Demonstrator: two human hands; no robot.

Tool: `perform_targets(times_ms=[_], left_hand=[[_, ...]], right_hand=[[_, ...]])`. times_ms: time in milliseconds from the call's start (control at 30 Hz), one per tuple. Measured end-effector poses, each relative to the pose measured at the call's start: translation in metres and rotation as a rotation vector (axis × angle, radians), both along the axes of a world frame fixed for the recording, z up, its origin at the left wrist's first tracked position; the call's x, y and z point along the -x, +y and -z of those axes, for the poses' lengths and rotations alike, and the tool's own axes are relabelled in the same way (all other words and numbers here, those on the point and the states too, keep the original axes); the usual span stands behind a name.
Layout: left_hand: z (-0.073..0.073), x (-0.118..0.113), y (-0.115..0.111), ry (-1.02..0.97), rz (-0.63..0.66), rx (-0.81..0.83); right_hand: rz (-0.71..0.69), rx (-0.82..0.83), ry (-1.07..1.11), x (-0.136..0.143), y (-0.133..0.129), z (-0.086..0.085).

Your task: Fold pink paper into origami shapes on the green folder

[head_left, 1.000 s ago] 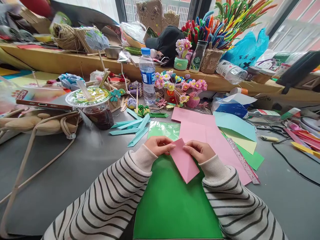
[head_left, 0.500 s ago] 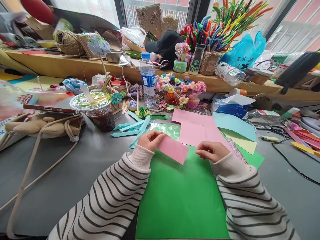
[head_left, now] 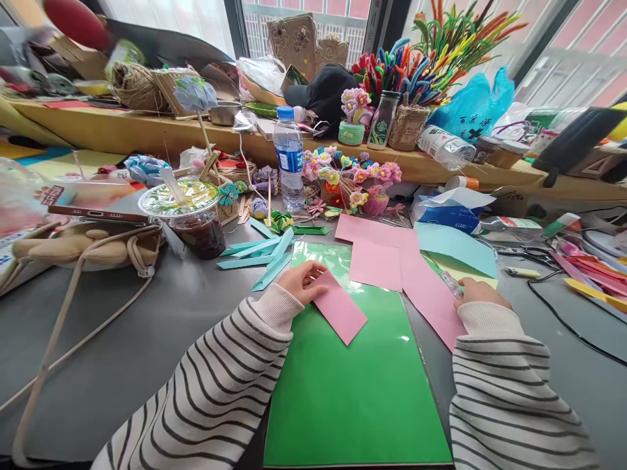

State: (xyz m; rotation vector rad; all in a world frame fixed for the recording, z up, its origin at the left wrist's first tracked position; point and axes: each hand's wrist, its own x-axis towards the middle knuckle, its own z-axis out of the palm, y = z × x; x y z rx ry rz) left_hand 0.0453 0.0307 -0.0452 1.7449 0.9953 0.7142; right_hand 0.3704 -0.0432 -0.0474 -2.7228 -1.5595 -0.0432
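Note:
My left hand (head_left: 304, 282) pinches a small pink paper rectangle (head_left: 340, 308) by its upper left part, tilted over the green mat (head_left: 357, 391). Over on the right, my right hand (head_left: 484, 294) is closed around the near part of a narrow glittery strip (head_left: 451, 284), whose exact kind I cannot make out. That strip lies beside a large pink sheet (head_left: 426, 294). A pink square (head_left: 375, 266) rests at the mat's far edge, overlapping the sheet.
Folded turquoise paper strips (head_left: 274, 254) lie left of the mat, near a lidded drink cup (head_left: 196, 222). A water bottle (head_left: 290, 160) stands behind. Light blue paper (head_left: 458, 248), scissors (head_left: 531, 253) and a black cable (head_left: 571, 329) are at the right.
My right hand has moved right, from above the mat to the glittery strip. The small pink paper in my left hand has turned, its free end swinging toward me.

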Motion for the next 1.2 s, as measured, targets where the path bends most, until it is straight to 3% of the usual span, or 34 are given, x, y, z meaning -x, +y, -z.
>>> perform_targets(times_ms=[67, 133, 233, 267, 333, 400, 467, 567, 700, 833, 1000, 1200], left_hand=[[-0.004, -0.001, -0.001, 0.016, 0.034, -0.003], [-0.008, -0.002, -0.002, 0.059, 0.065, -0.029], [-0.010, -0.005, -0.003, 0.086, 0.116, -0.054], [-0.009, -0.006, -0.003, 0.080, 0.132, -0.057], [-0.007, -0.007, -0.002, 0.071, 0.147, -0.097], [-0.004, -0.009, -0.001, 0.099, 0.144, -0.197], [-0.003, -0.011, -0.001, 0.154, 0.129, -0.337], [-0.003, -0.012, -0.006, 0.254, 0.068, -0.543], [-0.003, -0.012, -0.024, 0.363, 0.065, -0.699], [0.001, -0.014, -0.041, 0.543, 0.241, -0.727], [0.004, -0.015, -0.043, 0.696, 0.273, -0.720], [0.002, -0.016, -0.040, 0.704, 0.253, -0.730]], right_hand=[[0.124, 0.106, -0.117, 0.013, 0.005, -0.006], [0.144, 0.118, -0.128, 0.022, 0.010, -0.014], [0.238, 0.095, -0.027, 0.028, 0.011, -0.027], [0.256, 0.021, -0.021, 0.029, 0.010, -0.031], [0.158, -0.250, -0.057, 0.034, 0.007, -0.036], [-0.054, -0.498, -0.011, 0.044, 0.004, -0.039], [-0.248, -0.595, 0.170, 0.058, 0.005, -0.038], [-0.405, -0.595, 0.417, 0.082, 0.008, -0.035], [-0.476, -0.549, 0.557, 0.098, 0.012, -0.028], [-0.566, -0.549, 0.636, 0.101, 0.013, -0.023], [-0.749, -0.587, 0.573, 0.111, 0.012, -0.022], [-0.617, -0.490, 0.716, 0.116, 0.011, -0.020]])
